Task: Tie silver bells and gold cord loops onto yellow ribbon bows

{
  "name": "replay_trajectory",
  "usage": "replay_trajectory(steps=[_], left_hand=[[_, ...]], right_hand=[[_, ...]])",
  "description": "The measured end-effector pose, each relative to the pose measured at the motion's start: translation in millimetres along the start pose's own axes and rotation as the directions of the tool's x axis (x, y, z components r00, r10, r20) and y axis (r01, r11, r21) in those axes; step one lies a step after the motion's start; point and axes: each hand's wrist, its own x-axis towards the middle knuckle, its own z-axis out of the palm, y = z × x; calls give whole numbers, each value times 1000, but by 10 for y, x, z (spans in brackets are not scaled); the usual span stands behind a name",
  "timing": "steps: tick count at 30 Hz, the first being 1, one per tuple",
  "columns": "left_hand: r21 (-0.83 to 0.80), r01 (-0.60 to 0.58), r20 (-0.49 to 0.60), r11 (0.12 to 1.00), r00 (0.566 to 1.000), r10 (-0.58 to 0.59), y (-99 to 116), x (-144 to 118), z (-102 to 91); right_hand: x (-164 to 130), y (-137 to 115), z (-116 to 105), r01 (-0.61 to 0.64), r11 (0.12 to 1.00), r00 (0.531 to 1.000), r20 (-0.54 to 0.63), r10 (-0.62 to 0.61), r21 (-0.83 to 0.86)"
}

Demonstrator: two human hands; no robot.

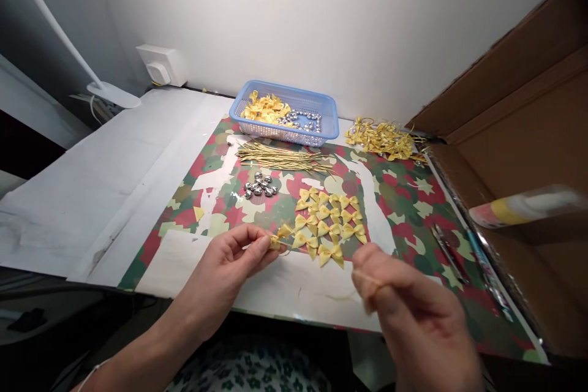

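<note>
Left hand (229, 260): fingers pinch one small yellow bow (278, 239) at its knot, held just above the table (82, 196) edge, near the sorted bows (329, 220), probably so the wings stay free. Right hand (404, 306): blurred, fingers closed on a thin gold tie (367, 278), apart from the bow. Supplies lie in reach by kind: gold ties (285, 159), silver bells (261, 185), blue basket (328, 122) behind, finished pile (383, 138) right. Cardboard box (514, 135) stands open alongside.
</note>
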Motion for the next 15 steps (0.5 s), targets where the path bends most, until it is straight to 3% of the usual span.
replay_trajectory(steps=[4, 8, 11, 15], left_hand=[[-125, 46, 25, 991, 999, -44, 49, -43, 10], [-229, 122, 84, 966, 991, -106, 111, -77, 35], [-318, 208, 120, 925, 977, -179, 135, -100, 42], [-420, 320, 119, 849, 947, -298, 149, -113, 44]], right_hand=[[88, 223, -191, -40, 945, 978, -180, 103, 324], [198, 363, -210, -207, 712, 866, -213, 452, 671], [273, 449, -180, -257, 601, 810, -170, 561, 757], [342, 545, -148, -245, 572, 806, -164, 569, 782]])
